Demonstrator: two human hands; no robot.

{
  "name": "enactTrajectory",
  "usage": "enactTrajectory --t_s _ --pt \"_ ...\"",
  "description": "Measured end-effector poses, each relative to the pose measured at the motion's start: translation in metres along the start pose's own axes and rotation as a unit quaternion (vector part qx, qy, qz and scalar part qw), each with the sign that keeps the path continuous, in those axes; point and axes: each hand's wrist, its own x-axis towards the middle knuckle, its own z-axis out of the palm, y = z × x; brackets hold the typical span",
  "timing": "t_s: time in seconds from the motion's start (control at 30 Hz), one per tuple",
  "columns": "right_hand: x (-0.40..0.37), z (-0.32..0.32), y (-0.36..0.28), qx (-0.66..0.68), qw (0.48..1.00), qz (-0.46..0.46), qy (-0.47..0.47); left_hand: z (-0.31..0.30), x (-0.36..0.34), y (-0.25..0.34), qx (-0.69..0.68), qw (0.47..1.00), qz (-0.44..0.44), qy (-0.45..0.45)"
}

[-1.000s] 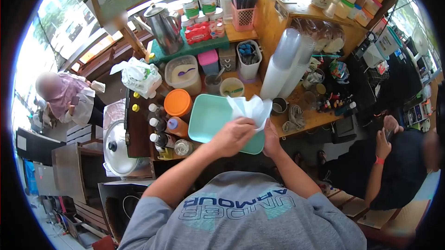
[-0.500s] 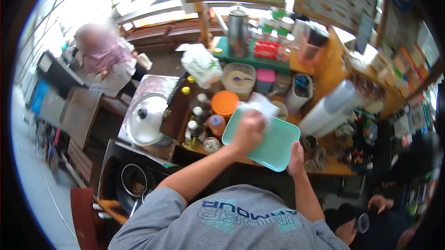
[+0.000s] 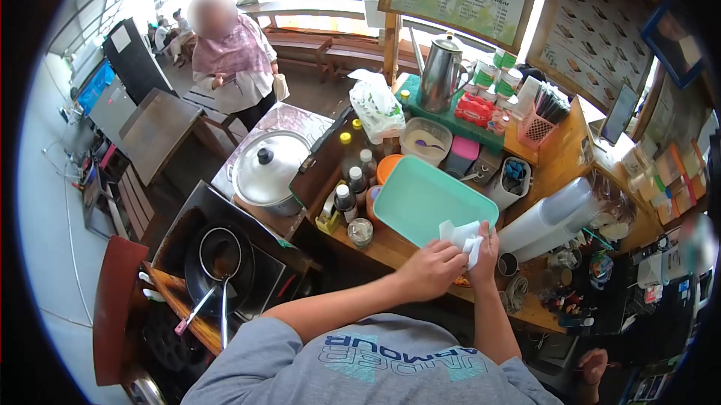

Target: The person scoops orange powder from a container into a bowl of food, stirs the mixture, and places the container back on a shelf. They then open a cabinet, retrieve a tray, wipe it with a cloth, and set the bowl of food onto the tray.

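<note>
A shallow mint-green plastic tray point(image 3: 432, 198) is held tilted above the counter, its inner face up. My right hand point(image 3: 487, 255) grips it at the near right corner, fingers partly hidden behind the rim. My left hand point(image 3: 434, 270) is closed on a crumpled white tissue point(image 3: 464, 238), at that same corner. The tissue touches my right thumb, and the two hands nearly meet. Just beyond the tray are an orange lid point(image 3: 388, 167) and a tub of pale powder with a purple spoon point(image 3: 426, 142).
Bottles point(image 3: 354, 179) and a lidded pot point(image 3: 270, 168) stand left; a pan with a strainer point(image 3: 221, 258) sits on the stove. Stacked plastic cups point(image 3: 552, 213) lie right. A metal pitcher point(image 3: 443, 74) stands behind. One person point(image 3: 233, 67) stands beyond the counter; another's hand point(image 3: 593, 364) shows lower right.
My left hand has moved with the tissue from the tray's far left area to its near right corner. The view has shifted, and the tray now sits flatter across the counter.
</note>
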Motion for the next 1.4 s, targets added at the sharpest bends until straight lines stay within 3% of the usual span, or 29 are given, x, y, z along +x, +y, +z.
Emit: enactTrajectory --t_s 0.07,0.13,0.2,0.27,0.37,0.4,0.43,0.47,0.53,0.57,0.6,0.67,0.73,0.8,0.83,0.9,0.93,0.97,1.0,1.03,1.07,1.1,1.17,1.27,1.3,1.37,1.4 --pt "-0.001 0.015 -0.03 0.077 0.99 0.065 0.096 -0.032 -0.005 -0.027 0.104 0.99 0.096 -0.004" --pt "-0.002 0.0 -0.041 0.073 0.99 0.07 0.099 -0.056 -0.025 -0.071 0.18 0.98 0.085 -0.021" --pt "-0.005 -0.006 -0.058 0.108 0.986 0.098 0.084 -0.09 -0.03 -0.101 0.207 0.974 0.095 0.02" --pt "-0.007 -0.019 -0.038 0.127 0.983 0.106 0.083 -0.098 -0.035 -0.109 0.228 0.954 0.043 0.19" --pt "-0.018 -0.009 -0.001 0.331 0.898 0.289 0.025 -0.071 -0.022 -0.066 0.172 0.953 0.093 0.232" --pt "-0.023 -0.005 0.015 0.397 0.851 0.342 -0.009 -0.062 -0.022 -0.049 0.255 0.962 0.098 0.023" --pt "-0.036 0.003 0.034 0.469 0.811 0.348 -0.032 -0.052 -0.019 -0.037 0.131 0.959 0.239 0.076" --pt "-0.048 0.013 0.049 0.537 0.765 0.35 -0.056 -0.05 -0.015 -0.027 0.16 0.944 0.282 0.061" --pt "-0.064 0.047 0.009 0.622 0.674 0.395 -0.05 -0.049 -0.004 -0.041 0.172 0.937 0.254 0.167" --pt "-0.064 0.046 0.021 0.655 0.629 0.397 -0.136 -0.06 -0.005 -0.048 0.199 0.979 0.043 -0.029" --pt "-0.069 0.047 0.02 0.655 0.632 0.393 -0.128 -0.063 0.023 -0.06 0.115 0.943 0.131 0.282" --pt "-0.081 0.053 0.016 0.675 0.594 0.423 -0.114 -0.076 0.047 -0.058 -0.009 0.932 -0.087 0.351" --pt "-0.093 0.059 0.012 0.685 0.589 0.413 -0.115 -0.074 0.024 -0.046 0.035 0.967 0.008 0.253" --pt "-0.104 0.062 0.007 0.697 0.638 0.307 -0.11 -0.058 -0.008 -0.023 0.09 0.968 0.233 0.034" --pt "-0.109 0.058 0.007 0.697 0.641 0.302 -0.112 -0.059 -0.009 -0.015 0.088 0.966 0.239 0.036" --pt "-0.128 0.054 0.005 0.713 0.629 0.301 -0.07 -0.065 -0.018 0.007 0.033 0.935 0.337 0.103" --pt "-0.137 0.058 0.001 0.715 0.63 0.296 -0.068 -0.057 -0.025 -0.001 0.083 0.956 0.254 0.119" --pt "-0.144 0.063 -0.003 0.702 0.627 0.301 -0.155 -0.056 -0.029 0.002 0.155 0.958 0.141 0.195" --pt "-0.153 0.07 -0.014 0.683 0.619 0.305 -0.241 -0.07 -0.005 0.034 0.015 0.944 0.066 0.323" --pt "-0.165 0.074 -0.022 0.651 0.657 0.322 -0.204 -0.069 -0.008 0.043 -0.104 0.936 -0.018 0.336" --pt "-0.176 0.075 -0.022 0.651 0.657 0.321 -0.204 -0.069 -0.014 0.053 -0.22 0.909 -0.102 0.34" --pt "-0.188 0.075 -0.02 0.614 0.707 0.312 -0.161 -0.066 -0.025 0.065 -0.219 0.909 -0.101 0.339" --pt "-0.208 0.062 0.002 0.498 0.808 0.306 -0.069 -0.056 -0.057 0.09 -0.414 0.829 -0.26 0.271" --pt "-0.253 0.071 -0.001 0.461 0.848 0.239 -0.108 -0.041 -0.112 0.132 -0.512 0.735 -0.398 0.2" --pt "-0.268 0.074 0.002 0.463 0.846 0.241 -0.106 -0.04 -0.13 0.137 -0.51 0.734 -0.401 0.199" --pt "-0.297 0.08 0.009 0.427 0.857 0.274 -0.094 -0.036 -0.173 0.133 -0.507 0.756 -0.4 0.104" --pt "-0.308 0.086 0.012 0.425 0.854 0.282 -0.098 -0.034 -0.193 0.131 -0.505 0.754 -0.405 0.112"
